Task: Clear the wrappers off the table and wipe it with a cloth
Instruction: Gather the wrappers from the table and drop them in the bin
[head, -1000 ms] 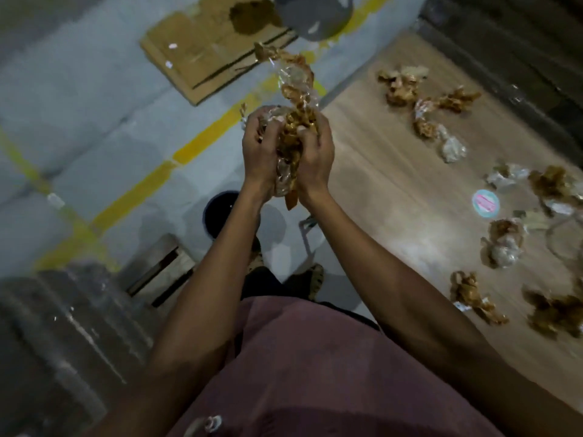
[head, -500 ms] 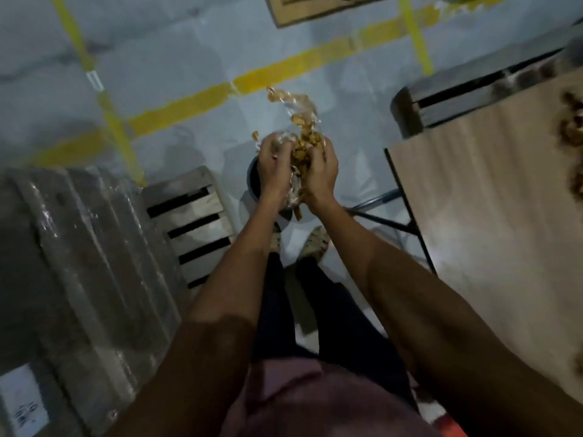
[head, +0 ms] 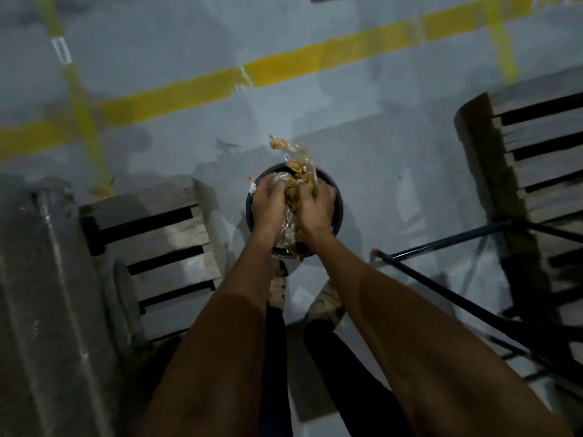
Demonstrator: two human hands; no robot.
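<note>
Both hands, left hand (head: 268,200) and right hand (head: 315,205), are clamped on one bundle of wrappers (head: 295,184) held directly above the bin (head: 337,209), not yet dropped; counter and cloth are out of view, so wiping appears outstanding.

Warehouse-type space w/ grey concrete floor (head: 362,127), yellow floor tape (head: 195,86), wooden pallets (head: 157,244).
</note>
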